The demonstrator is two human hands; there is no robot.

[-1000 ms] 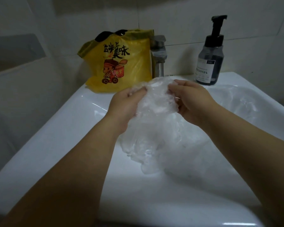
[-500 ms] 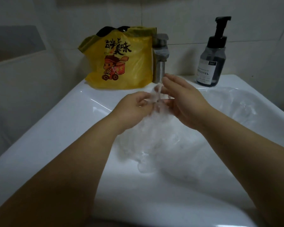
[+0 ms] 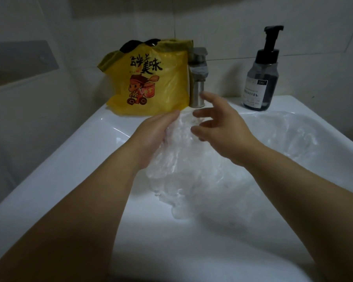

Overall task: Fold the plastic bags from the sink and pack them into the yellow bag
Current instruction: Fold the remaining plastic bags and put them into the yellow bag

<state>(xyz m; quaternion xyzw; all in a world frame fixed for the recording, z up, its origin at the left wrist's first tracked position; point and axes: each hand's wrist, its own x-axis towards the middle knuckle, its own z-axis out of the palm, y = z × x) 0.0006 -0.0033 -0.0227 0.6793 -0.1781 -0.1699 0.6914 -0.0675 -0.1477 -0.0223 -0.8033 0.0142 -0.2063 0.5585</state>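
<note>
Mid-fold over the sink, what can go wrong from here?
1. The right hand is open, fingers spread, gripping nothing; only the left hand, fingers straight, lies against the clear bag, so it may slump into the sink.
2. The yellow bag stands on the rim beside the faucet with its mouth bunched; stuffing one-handed could tip it.
3. Loose film in the basin at right might get dragged along.
</note>
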